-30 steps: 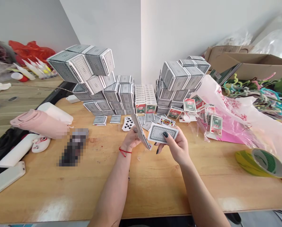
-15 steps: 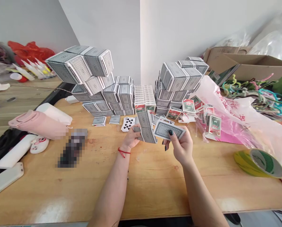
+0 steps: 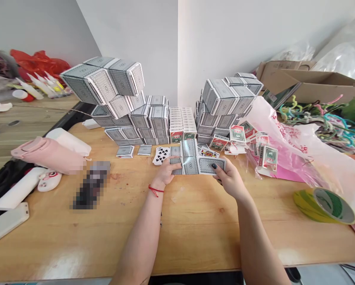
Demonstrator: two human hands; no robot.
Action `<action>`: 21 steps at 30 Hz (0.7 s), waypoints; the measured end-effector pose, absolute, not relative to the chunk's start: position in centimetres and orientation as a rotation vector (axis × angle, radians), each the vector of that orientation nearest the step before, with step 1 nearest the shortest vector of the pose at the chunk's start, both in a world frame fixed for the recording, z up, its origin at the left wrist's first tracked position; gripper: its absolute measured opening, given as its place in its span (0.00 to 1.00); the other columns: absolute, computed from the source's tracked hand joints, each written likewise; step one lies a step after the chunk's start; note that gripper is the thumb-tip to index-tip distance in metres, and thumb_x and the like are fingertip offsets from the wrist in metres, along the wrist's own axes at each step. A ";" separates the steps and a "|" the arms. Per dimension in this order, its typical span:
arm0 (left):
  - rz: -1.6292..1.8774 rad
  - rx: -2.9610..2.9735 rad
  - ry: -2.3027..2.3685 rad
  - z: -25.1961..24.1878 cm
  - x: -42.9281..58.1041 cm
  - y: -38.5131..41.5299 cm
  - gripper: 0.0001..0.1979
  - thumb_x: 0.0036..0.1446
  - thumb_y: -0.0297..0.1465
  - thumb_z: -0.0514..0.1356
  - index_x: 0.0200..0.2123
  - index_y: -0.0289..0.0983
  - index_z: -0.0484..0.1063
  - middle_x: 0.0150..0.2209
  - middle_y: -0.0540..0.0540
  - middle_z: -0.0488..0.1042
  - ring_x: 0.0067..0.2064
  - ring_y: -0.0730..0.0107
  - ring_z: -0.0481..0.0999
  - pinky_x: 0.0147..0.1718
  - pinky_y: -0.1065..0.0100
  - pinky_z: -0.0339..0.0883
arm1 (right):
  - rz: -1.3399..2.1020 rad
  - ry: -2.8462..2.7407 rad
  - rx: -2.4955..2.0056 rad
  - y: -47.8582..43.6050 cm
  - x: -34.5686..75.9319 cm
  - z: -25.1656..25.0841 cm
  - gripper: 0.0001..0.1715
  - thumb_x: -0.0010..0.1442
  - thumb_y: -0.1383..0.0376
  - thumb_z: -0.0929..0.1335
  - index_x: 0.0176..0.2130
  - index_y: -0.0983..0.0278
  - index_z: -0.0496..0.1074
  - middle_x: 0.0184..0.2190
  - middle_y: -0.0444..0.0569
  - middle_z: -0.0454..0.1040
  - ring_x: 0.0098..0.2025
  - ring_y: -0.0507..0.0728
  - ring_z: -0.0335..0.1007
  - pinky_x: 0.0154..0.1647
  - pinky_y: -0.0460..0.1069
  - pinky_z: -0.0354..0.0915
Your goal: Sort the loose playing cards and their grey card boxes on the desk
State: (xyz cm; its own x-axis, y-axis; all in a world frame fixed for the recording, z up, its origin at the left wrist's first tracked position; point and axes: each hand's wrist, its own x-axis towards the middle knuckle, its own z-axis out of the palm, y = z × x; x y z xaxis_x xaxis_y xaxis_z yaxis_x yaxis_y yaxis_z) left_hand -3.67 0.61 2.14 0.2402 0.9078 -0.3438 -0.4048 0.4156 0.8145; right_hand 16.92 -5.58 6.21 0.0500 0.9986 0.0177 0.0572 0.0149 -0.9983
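Note:
My left hand (image 3: 165,171), with a red string bracelet at the wrist, is closed on several folded playing cards (image 3: 189,154), patterned backs facing me. One tall card shines with a glare in the middle. My right hand (image 3: 226,176), dark nail polish on its thumb, pinches a single playing card (image 3: 209,165) held sideways, its left edge meeting the cards in my left hand. Behind the hands lie a ten of clubs or spades card (image 3: 161,155) and a face card (image 3: 208,152). Two small folded-card pieces (image 3: 125,151) rest to the left.
Boxes built from folded cards stack high at left (image 3: 115,87) and right (image 3: 225,99), with card packs (image 3: 182,120) between. Loose packs (image 3: 268,157), a plastic bag (image 3: 287,138), and a tape roll (image 3: 324,204) sit right. A pink case (image 3: 46,155) lies left.
My right hand has brought its card leftward and levelled it against the cards in my left hand. The tall folded card has turned from tilted to upright.

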 end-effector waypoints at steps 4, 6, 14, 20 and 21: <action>0.925 0.702 0.936 2.1 -3.5 0.7 0.22 0.28 0.25 0.69 0.32 0.35 0.68 0.26 0.50 0.74 0.30 0.67 0.75 0.32 0.67 0.66 | 1.251 -1.211 -1.258 -5.3 17.4 5.8 0.13 0.53 0.57 0.66 0.37 0.62 0.65 0.19 0.37 0.55 0.17 0.46 0.49 0.12 0.40 0.50; 0.924 0.706 0.942 2.1 -3.4 0.7 0.22 0.29 0.25 0.69 0.32 0.35 0.68 0.27 0.50 0.75 0.29 0.68 0.75 0.31 0.68 0.66 | 1.303 -1.182 -1.261 -5.2 17.4 5.5 0.13 0.54 0.57 0.66 0.36 0.62 0.63 0.18 0.36 0.53 0.17 0.45 0.47 0.12 0.40 0.47; 0.984 0.735 0.984 2.6 -2.7 0.6 0.21 0.28 0.24 0.69 0.31 0.35 0.69 0.26 0.49 0.75 0.31 0.67 0.75 0.34 0.66 0.67 | 1.377 -1.110 -1.248 -4.4 16.7 4.1 0.16 0.54 0.54 0.66 0.38 0.60 0.60 0.17 0.34 0.51 0.15 0.45 0.44 0.12 0.40 0.44; 1.011 0.831 0.987 1.8 -2.4 0.7 0.18 0.31 0.25 0.69 0.31 0.34 0.71 0.34 0.46 0.76 0.42 0.64 0.74 0.43 0.65 0.64 | 1.413 -1.088 -1.218 -4.2 15.4 3.1 0.17 0.53 0.52 0.66 0.32 0.60 0.57 0.15 0.32 0.50 0.13 0.45 0.41 0.12 0.40 0.42; 1.025 0.836 1.017 1.6 -2.4 0.8 0.18 0.32 0.25 0.69 0.31 0.34 0.71 0.36 0.45 0.76 0.42 0.64 0.73 0.43 0.65 0.64 | 1.412 -1.080 -1.223 -4.2 15.2 3.0 0.18 0.53 0.52 0.65 0.31 0.60 0.56 0.14 0.32 0.50 0.13 0.44 0.41 0.12 0.40 0.42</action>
State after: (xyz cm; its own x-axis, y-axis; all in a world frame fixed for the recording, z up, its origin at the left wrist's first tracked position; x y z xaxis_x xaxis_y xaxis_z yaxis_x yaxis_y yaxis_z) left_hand -2.37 0.78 1.56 0.1779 0.9465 -0.2693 -0.2759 0.3106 0.9096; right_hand 15.19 -4.17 3.04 -0.0545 0.9857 -0.1595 -0.1038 -0.1645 -0.9809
